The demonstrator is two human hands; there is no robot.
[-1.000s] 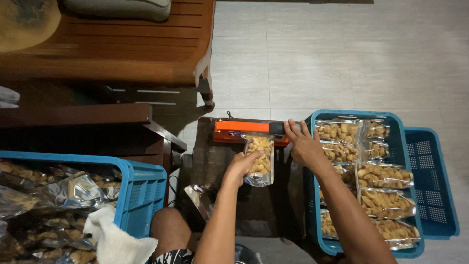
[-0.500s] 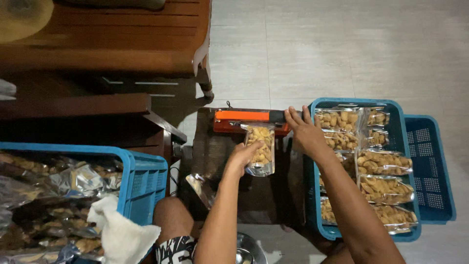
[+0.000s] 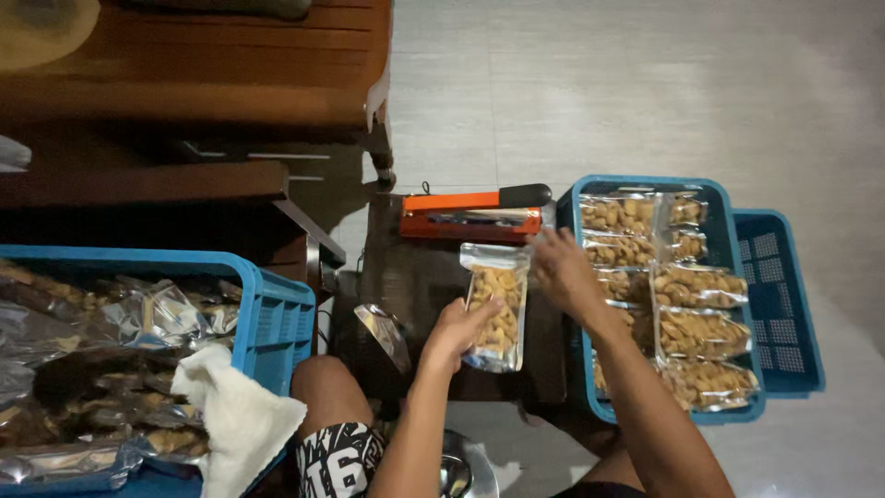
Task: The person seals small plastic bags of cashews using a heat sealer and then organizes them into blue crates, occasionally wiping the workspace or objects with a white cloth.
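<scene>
Snack pouch (image 3: pixel 496 309), clear-fronted and full of golden chips, is the piece in hand, but I'll take the scene by size. Biggest is the dark wooden bench (image 3: pixel 184 65) along the top left. Next comes the blue crate (image 3: pixel 272 314) at lower left, heaped with silvery bags, a white cloth (image 3: pixel 235 420) draped over its near corner. On the right I see a second blue crate (image 3: pixel 714 304) holding sealed pouches in rows, with an empty blue basket (image 3: pixel 779 295) tucked behind it. Between the crates sits a small dark table (image 3: pixel 406 277), and the orange heat sealer (image 3: pixel 470 217) lies at its far edge. The pouch stands on that table, just in front of the sealer. My left hand (image 3: pixel 454 330) grips its lower left side; my right hand (image 3: pixel 562 272) pinches its top right corner.
</scene>
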